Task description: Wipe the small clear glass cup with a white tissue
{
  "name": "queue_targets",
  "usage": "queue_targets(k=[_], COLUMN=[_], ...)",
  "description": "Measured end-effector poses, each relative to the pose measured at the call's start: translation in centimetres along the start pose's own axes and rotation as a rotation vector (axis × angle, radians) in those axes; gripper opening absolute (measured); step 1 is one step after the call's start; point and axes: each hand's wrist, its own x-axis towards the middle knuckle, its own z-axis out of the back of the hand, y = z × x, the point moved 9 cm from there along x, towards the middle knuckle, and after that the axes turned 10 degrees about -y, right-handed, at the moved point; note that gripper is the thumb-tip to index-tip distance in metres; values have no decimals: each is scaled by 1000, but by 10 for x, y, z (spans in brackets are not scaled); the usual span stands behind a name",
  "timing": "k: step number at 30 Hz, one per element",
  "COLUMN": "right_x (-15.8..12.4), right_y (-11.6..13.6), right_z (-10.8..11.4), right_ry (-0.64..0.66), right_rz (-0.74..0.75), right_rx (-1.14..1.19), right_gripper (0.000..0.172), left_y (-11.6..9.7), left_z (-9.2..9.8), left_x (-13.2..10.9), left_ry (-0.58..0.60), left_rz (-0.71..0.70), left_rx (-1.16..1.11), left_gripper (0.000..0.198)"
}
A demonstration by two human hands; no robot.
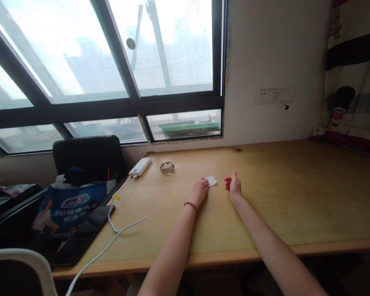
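On the wooden desk, my left hand (200,190) is closed on the near-left edge of a small white piece of tissue or paper (211,181), which lies flat on the desktop. A beaded bracelet (191,205) circles the left wrist. To the right of the white piece and apart from it is my right hand (234,186), thumb up and fingers curled in loosely, with nothing visible in them. A silver metal openwork ring-shaped item (167,167) stands farther back on the left.
At the desk's (296,197) left edge sit a white power bank (139,167) and its white cable (123,230). A dark tablet (86,236) overhangs there. A blue bag (70,209) rests on a black chair (88,154). Wall sockets (269,96) are behind.
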Motion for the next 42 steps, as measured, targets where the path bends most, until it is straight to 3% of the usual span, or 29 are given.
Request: queue_targets(k=[4,10,12,15,18,22,30,38,42], right_x=[7,11,10,5,-8,-24,-10,-9,-34], right_y=[-7,-16,-16,-9,0,2,8,20,42], right_z=[4,4,2,-6,-26,-45,-28,-17,-29], right_ry=[-23,-11,-2,52,230,440,240,115,222], right_rz=[-44,-101,-102,-26,80,117,252,355,565], right_rx=[4,19,-6,-51,-55,-57,-88,-127,-223], right_gripper=[58,54,51,39,32,38,38,37,35], left_y=[7,24,24,22,15,6,0,-4,-1], left_z=[6,11,9,2,-13,-26,-28,-27,-26], left_x=[1,0,1,2,-1,-5,-5,-6,-7], left_ry=[-54,-136,-161,-202,-191,-144,-77,-34,-44], left_rz=[38,206,253,408,567,674,696,624,600], left_rx=[5,-71,-241,-699,-1116,-1336,-1464,-1422,-1330], left_gripper=[12,11,12,22,34,38,41,31,33])
